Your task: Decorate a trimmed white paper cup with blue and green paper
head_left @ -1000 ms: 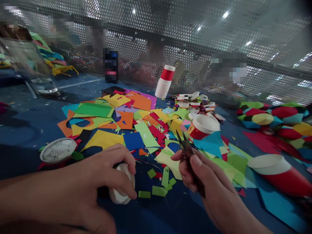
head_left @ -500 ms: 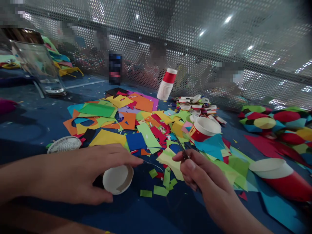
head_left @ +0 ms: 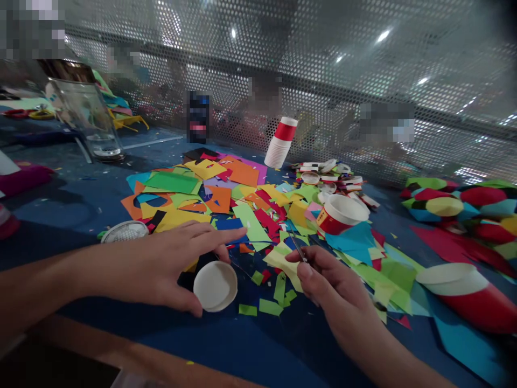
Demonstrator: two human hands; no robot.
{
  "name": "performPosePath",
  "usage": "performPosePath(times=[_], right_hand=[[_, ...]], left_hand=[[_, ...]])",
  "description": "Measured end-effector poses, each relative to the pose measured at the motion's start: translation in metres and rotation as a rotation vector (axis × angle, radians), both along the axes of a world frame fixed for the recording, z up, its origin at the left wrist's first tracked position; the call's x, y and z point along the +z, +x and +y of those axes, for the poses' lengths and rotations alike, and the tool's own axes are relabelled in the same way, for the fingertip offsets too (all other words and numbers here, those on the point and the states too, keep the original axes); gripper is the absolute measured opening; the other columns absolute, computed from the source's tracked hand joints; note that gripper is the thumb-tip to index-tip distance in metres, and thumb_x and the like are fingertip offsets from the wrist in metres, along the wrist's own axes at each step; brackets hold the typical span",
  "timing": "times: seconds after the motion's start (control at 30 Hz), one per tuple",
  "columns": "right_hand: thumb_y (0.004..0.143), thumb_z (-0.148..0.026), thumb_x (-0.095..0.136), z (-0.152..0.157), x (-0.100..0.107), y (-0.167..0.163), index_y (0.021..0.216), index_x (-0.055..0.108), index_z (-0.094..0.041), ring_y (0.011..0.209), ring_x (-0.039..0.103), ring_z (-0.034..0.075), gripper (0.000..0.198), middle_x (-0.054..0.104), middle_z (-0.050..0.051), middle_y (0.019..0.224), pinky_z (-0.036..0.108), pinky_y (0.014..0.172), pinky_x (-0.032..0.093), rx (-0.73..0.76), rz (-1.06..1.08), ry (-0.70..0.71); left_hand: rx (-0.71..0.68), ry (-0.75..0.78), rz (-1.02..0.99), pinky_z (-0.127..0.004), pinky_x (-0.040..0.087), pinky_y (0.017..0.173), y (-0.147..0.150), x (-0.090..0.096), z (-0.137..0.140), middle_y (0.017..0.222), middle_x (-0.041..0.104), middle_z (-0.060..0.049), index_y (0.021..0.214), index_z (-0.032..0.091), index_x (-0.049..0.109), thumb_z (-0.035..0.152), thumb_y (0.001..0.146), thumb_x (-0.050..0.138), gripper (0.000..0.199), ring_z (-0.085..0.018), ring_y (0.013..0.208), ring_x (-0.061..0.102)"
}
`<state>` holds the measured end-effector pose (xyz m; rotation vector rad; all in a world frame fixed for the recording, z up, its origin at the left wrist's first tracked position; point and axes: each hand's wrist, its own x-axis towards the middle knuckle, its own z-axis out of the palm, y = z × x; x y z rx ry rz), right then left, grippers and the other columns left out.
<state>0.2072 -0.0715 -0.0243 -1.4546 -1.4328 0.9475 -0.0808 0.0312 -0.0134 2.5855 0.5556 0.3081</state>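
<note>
My left hand (head_left: pixel 181 264) is open, its fingers spread and its index finger stretched out. It arches around a shallow white paper cup base (head_left: pixel 215 286) that lies on the table, hollow side facing me. The thumb is at the base's left edge and another fingertip is just behind its rim; whether they touch it I cannot tell. My right hand (head_left: pixel 323 277) is closed on a thin pointed metal tool (head_left: pixel 298 247), tip angled up and left over pale green paper (head_left: pixel 283 264). Its handle is hidden in my fingers. Small green paper pieces (head_left: pixel 270 307) lie between the hands.
Coloured paper scraps (head_left: pixel 218 199) cover the middle of the blue table. A cut red-and-white cup (head_left: pixel 343 213), a lying cup (head_left: pixel 464 293) and a heap of cut cup rings (head_left: pixel 331 172) are on the right. Behind stands a cup stack (head_left: pixel 281 143); a glass jar (head_left: pixel 89 118) is far left.
The view has shifted slightly. The cup base has moved right and turned, and my left hand has moved right with it. My right hand still grips the metal tool in about the same place.
</note>
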Motion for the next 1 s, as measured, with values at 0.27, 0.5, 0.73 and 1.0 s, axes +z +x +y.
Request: performPosePath(times=[0.27, 0.5, 0.73, 1.0], right_hand=[[0.094, -0.054, 0.060, -0.001, 0.007, -0.005, 0.092, 0.071, -0.021, 0.067, 0.049, 0.015, 0.035, 0.058, 0.000, 0.075, 0.027, 0.058, 0.039, 0.045, -0.165, -0.010], [0.089, -0.042, 0.062, -0.001, 0.014, -0.016, 0.094, 0.075, -0.020, 0.062, 0.056, 0.017, 0.026, 0.067, 0.002, 0.072, 0.028, 0.057, 0.043, 0.056, -0.328, 0.005], [0.078, -0.042, 0.074, -0.006, 0.010, -0.023, 0.067, 0.045, -0.025, 0.049, 0.035, 0.008, 0.035, 0.041, -0.008, 0.059, 0.021, 0.044, 0.031, 0.052, 0.010, 0.021], [0.077, -0.049, 0.071, 0.012, 0.010, -0.028, 0.083, 0.067, -0.019, 0.048, 0.037, 0.010, 0.031, 0.048, -0.006, 0.056, 0.024, 0.044, 0.026, 0.059, 0.144, -0.140]], left_hand=[[0.050, -0.007, -0.159, -0.035, 0.050, 0.109, 0.005, 0.001, -0.005, 0.141, 0.065, -0.004, 0.165, 0.041, 0.006, 0.029, 0.093, 0.070, 0.097, -0.023, 0.122, 0.067], [0.146, -0.040, -0.323, -0.032, 0.056, 0.100, 0.008, -0.009, -0.004, 0.138, 0.065, -0.006, 0.159, 0.032, 0.027, 0.026, 0.091, 0.068, 0.080, -0.023, 0.115, 0.069], [0.182, -0.109, -0.306, -0.035, 0.056, 0.100, 0.011, -0.010, -0.002, 0.134, 0.070, -0.005, 0.129, 0.029, 0.065, 0.042, 0.086, 0.079, 0.047, -0.026, 0.117, 0.069], [0.124, -0.194, -0.448, -0.031, 0.058, 0.101, 0.019, -0.023, -0.012, 0.137, 0.063, 0.001, 0.144, 0.043, 0.047, 0.028, 0.084, 0.080, 0.070, -0.023, 0.118, 0.068]])
